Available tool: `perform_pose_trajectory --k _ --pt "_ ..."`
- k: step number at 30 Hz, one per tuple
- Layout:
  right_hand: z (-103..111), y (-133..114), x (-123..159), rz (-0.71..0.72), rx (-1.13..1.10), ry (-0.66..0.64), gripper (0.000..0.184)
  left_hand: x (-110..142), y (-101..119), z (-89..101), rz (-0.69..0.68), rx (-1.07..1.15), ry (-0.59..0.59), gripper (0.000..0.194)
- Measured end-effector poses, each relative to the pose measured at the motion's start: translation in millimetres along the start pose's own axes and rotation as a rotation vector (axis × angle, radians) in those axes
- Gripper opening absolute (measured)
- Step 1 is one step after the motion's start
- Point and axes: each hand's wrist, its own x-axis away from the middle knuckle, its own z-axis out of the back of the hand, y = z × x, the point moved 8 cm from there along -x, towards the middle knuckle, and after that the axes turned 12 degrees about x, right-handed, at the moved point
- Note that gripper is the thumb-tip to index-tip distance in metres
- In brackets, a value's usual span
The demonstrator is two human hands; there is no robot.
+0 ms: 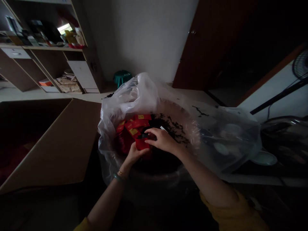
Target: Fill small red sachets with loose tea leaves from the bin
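1. The left hand [132, 154] grasps a red packet [142, 144] near its lower part, holding it mouth-up over a wide container lined with clear plastic sheeting [146, 91].
2. The right hand [163, 140] has its thumb and fingers around a dark clump [144, 136] at the packet's mouth; the clump's exact make-up is too dim to tell.
3. Just beyond the held packet, inside the container, lie more red packets [141, 123], some with yellow labels, overlapping in a pile.
4. Dark loose bits [179, 129] are scattered across the lining on the container's right side, and a few lie farther out on the plastic.
5. A cardboard box [69, 144] stands to the left of the container, and a green bin [122, 77] stands behind it near the wall.
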Motion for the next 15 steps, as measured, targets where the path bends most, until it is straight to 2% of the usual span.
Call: perform_pose_trajectory --k 3,6,8,12,15 --pt "-12.5 22.1 -1.3 -0.183 -0.166 0.048 0.013 -0.1 -6.9 2.7 0.075 0.119 0.035 0.057" --pt "-27.3 39.4 1.6 -0.299 -0.31 0.031 0.01 -1.5 -3.4 15.6 0.018 0.136 0.199 0.048" --pt "-36.2 49.3 5.0 -0.367 -0.394 0.021 0.014 -2.2 1.6 19.9 -0.028 0.099 0.266 0.041" --pt "-48.9 59.4 10.5 -0.412 -0.456 0.047 0.026 -2.6 9.4 19.4 -0.065 0.025 0.319 0.036" --pt "-57.7 62.4 13.5 -0.426 -0.466 0.034 0.022 -2.1 13.3 15.2 -0.058 -0.018 0.315 0.034"
